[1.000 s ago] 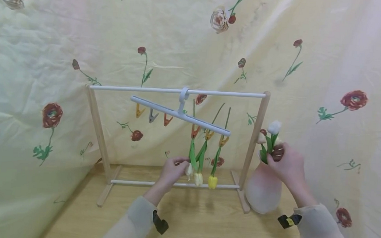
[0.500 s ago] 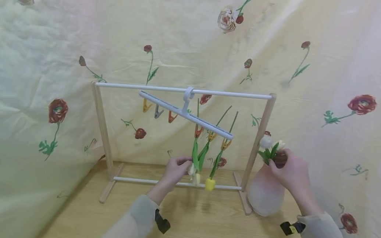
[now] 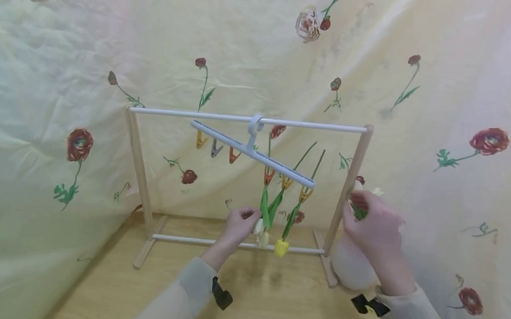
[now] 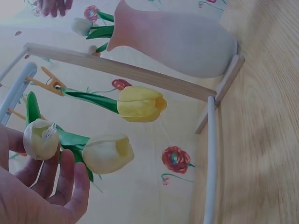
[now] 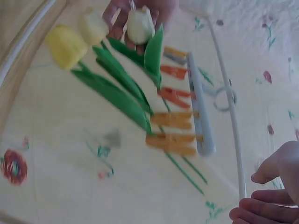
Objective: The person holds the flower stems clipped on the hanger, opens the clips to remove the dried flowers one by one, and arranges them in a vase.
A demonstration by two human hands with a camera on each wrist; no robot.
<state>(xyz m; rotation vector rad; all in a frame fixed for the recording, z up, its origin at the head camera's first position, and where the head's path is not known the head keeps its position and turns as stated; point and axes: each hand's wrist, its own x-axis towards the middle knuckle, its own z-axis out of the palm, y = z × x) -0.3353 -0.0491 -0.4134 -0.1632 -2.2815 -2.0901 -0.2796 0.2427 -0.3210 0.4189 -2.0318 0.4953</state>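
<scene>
My left hand [image 3: 238, 225] holds a white tulip [image 4: 41, 140] at its flower head. That tulip hangs upside down by its stem from a clip on the light blue hanger [image 3: 277, 166]. Beside it hang a cream tulip [image 4: 107, 154] and a yellow tulip [image 3: 282, 248], each in an orange-yellow clip [image 3: 305, 194]. My right hand [image 3: 375, 232] is in front of the vase [image 4: 177, 42], fingers apart and without a flower in the right wrist view. A white tulip [image 4: 81, 26] and leaves stand in the vase's mouth; the hand partly hides them in the head view.
The hanger hooks over the top bar [image 3: 174, 113] of a wooden-legged rack and tilts down to the right. Its left half carries a yellow clip [image 3: 201, 140], a grey clip [image 3: 216, 149] and a red-orange clip [image 3: 234, 155] without flowers. Flower-printed cloth surrounds the wooden table [image 3: 267, 308].
My right hand has let go of the flowers at the vase and come away toward the left and nearer. The white flower there sank lower into the vase. My left hand keeps hold of its tulip.
</scene>
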